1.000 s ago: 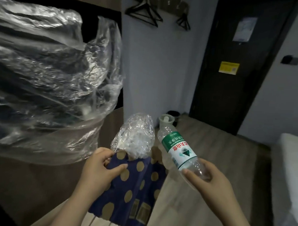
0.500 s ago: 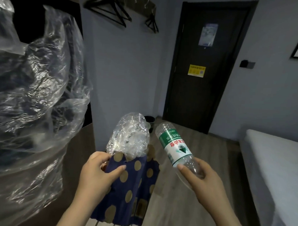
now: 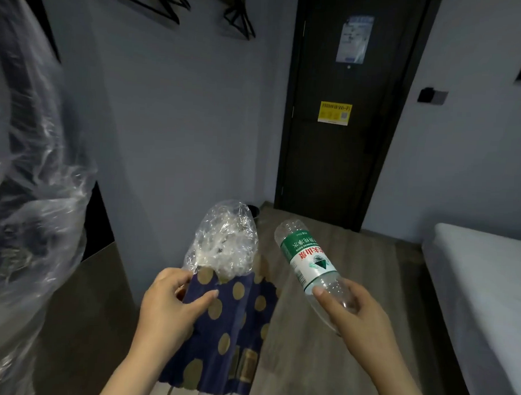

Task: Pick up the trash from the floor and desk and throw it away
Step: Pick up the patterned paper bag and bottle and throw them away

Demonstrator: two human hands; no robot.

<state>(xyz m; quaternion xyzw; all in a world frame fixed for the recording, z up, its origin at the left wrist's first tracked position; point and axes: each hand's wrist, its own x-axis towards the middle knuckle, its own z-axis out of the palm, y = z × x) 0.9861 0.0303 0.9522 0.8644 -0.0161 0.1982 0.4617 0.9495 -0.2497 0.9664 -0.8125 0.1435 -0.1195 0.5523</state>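
Note:
My left hand [image 3: 171,305] grips the top edge of a dark blue paper bag with gold dots [image 3: 233,321]. Crumpled clear plastic wrap [image 3: 224,243] sticks out of the bag's top. My right hand [image 3: 352,315] holds an empty clear plastic bottle with a green and white label [image 3: 307,259] by its base, its capless neck pointing up and away. A small dark trash bin [image 3: 254,210] stands on the floor by the wall, mostly hidden behind the plastic wrap.
A large clear plastic sheet over dark items [image 3: 26,202] fills the left side. A brown desk surface [image 3: 87,309] lies below it. A dark door [image 3: 346,111] is ahead across wooden floor [image 3: 350,365]. A white bed [image 3: 481,296] lines the right.
The view has turned right and moved toward the door and bin. Both hands keep their holds on the bag and bottle, carried along in front of me.

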